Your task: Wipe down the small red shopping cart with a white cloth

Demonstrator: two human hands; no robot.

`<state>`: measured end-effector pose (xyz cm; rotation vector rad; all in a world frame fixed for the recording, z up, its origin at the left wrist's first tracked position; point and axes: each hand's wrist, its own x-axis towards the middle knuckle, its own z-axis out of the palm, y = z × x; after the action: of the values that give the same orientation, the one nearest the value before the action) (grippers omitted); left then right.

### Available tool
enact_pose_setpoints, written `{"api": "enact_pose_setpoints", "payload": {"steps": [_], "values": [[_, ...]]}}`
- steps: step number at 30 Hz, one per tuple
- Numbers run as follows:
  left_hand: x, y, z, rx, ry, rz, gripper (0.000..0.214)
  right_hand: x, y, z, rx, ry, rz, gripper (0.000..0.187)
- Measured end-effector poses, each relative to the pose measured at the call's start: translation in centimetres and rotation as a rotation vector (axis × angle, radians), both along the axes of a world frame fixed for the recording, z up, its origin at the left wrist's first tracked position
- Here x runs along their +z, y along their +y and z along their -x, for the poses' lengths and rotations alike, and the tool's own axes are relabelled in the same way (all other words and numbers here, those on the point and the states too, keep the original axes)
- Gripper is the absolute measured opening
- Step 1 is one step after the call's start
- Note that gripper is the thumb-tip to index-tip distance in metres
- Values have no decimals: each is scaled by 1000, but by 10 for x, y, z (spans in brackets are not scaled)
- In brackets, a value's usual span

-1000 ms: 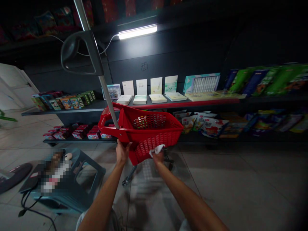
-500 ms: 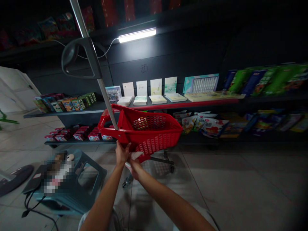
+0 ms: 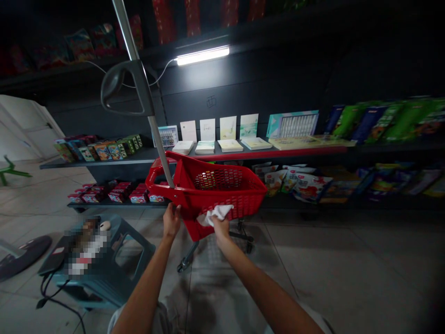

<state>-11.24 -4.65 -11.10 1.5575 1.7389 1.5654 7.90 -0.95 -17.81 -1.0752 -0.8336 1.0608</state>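
A red plastic shopping basket (image 3: 225, 188) on a wheeled frame stands in front of me, its grey pull handle (image 3: 127, 88) rising on a metal rod to the upper left. My left hand (image 3: 171, 221) grips the basket's near lower edge beside the rod. My right hand (image 3: 220, 227) is closed on a crumpled white cloth (image 3: 214, 215) and presses it against the basket's near side wall. Both forearms reach up from the bottom of the view.
Dark shelves (image 3: 264, 150) behind the basket carry notebooks, boxed goods and packets under a strip light (image 3: 202, 55). A blue-grey plastic stool (image 3: 114, 264) with items on it sits at the left, with a cable on the tiled floor (image 3: 347, 264).
My right hand with the cloth has moved from the basket's near lower corner up and right onto its side wall. My left hand has kept its grip. The view has shifted slightly.
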Motion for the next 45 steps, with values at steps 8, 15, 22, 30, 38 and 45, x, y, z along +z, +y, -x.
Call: {"api": "enact_pose_setpoints", "payload": {"steps": [8, 15, 22, 30, 38, 45], "values": [[-3, 0, 3, 51, -18, -23, 42, 103, 26, -127, -406, -851, -408, 40], [1, -2, 2, 126, -20, -43, 40, 91, 33, -145, -80, -1259, -462, 58], [-5, 1, 5, 173, -88, -54, 42, 99, 29, -162, -53, -1276, -424, 56], [-14, 4, 5, 240, -114, -106, 48, 90, 23, -188, -125, -1332, -375, 64], [-19, 9, 0, 360, -211, -176, 50, 98, 10, -179, -122, -1407, -412, 61], [-16, -8, -27, 671, -75, -96, 68, 109, -4, -154, -69, -1459, -352, 45]]}}
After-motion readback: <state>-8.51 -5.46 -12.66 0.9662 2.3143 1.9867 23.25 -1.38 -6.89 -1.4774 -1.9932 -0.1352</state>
